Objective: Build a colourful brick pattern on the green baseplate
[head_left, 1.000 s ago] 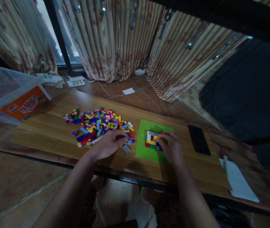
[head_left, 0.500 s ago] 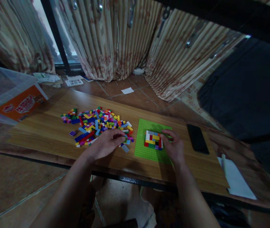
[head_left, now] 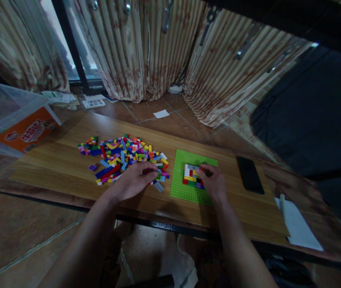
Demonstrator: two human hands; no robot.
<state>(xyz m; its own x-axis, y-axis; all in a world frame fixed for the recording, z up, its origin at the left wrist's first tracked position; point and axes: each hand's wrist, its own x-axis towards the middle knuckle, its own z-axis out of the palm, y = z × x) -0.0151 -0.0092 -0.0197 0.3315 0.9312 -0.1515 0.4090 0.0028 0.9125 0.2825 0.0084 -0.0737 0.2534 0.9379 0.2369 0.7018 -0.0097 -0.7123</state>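
Observation:
A low block build point(head_left: 190, 176) of white, yellow, red, green and blue building bricks stands on a green baseplate point(head_left: 178, 192). My right hand point(head_left: 215, 184) reaches over the build's right side, thumb and forefinger drawn together at its top. Whatever those fingertips pinch is too small to tell from the bricks below. To the left, my left hand point(head_left: 137, 179) hovers at the near right edge of a heap of loose building bricks point(head_left: 119, 154). Its thumb and fingers are closed together, and anything between them is hidden. A grey flat brick point(head_left: 158, 187) lies just beyond its fingertips.
A black phone point(head_left: 250, 175) lies right of the baseplate on the wooden board point(head_left: 146, 206). White paper with a pen point(head_left: 282, 206) is at the right end. A clear plastic box point(head_left: 11, 108) with an orange label stands at the far left. Striped curtains point(head_left: 146, 52) hang behind.
My right hand has shifted left, from the build's right edge to over its top, covering more of it. My left hand has stayed by the heap, nearly still.

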